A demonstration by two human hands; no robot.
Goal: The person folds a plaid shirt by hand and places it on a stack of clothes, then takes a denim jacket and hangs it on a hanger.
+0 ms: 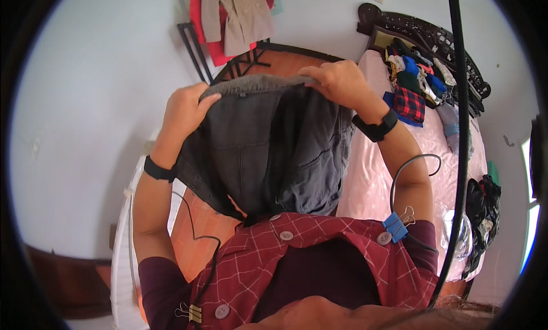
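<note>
A dark grey denim garment hangs stretched out in front of my body, with a paler grey band along its top edge. Whether it is a jacket or trousers I cannot tell. At the upper left corner of that band my left hand is closed, the thumb lying along the edge. My right hand grips the other end, a bit higher, with its fingers partly hidden. Folds run down the garment's right half, and its lower end reaches my checked red top.
On the right, a bed with a pink sheet holds a pile of folded clothes near its dark headboard. A clear plastic bag lies nearer. Ahead, a beige jacket hangs over a dark rack. A black cable crosses the right side.
</note>
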